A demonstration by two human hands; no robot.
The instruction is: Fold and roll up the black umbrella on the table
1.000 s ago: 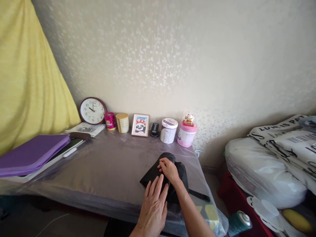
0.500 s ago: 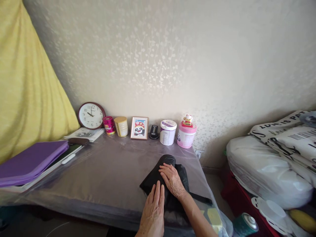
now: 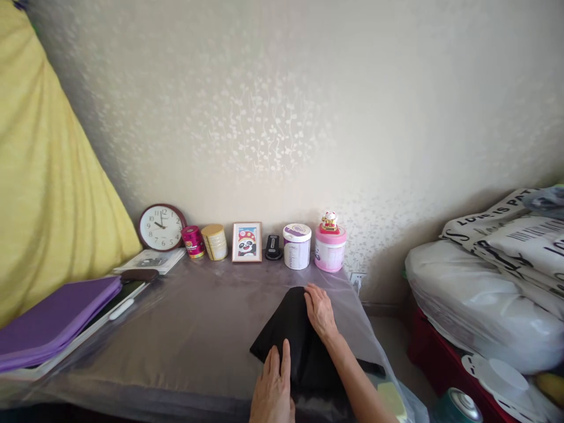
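A piece of thin black fabric [image 3: 304, 346], folded with a pointed left corner, lies near the right front of the table [image 3: 189, 329]. A black strap [image 3: 371, 368] sticks out from it to the right. My left hand [image 3: 274, 385] rests at the fabric's near left part with its fingers stretched out. Farther back, my right hand [image 3: 320, 310] lies over the fabric's far right edge, fingers extended and slightly bent. Part of the fabric is hidden under my right forearm.
Along the wall stand a clock [image 3: 162, 228], a pink tin [image 3: 192, 242], a yellow canister [image 3: 214, 242], a panda picture frame [image 3: 247, 242], a white tub [image 3: 296, 249] and a pink tub [image 3: 330, 252]. Purple fabric [image 3: 61, 314] lies left. A spray can [image 3: 458, 406] and stuffed bags [image 3: 476, 305] are right.
My right hand has moved from the fabric's middle to its far right edge. The fabric now looks flatter and more spread out. My view has tilted up a little.
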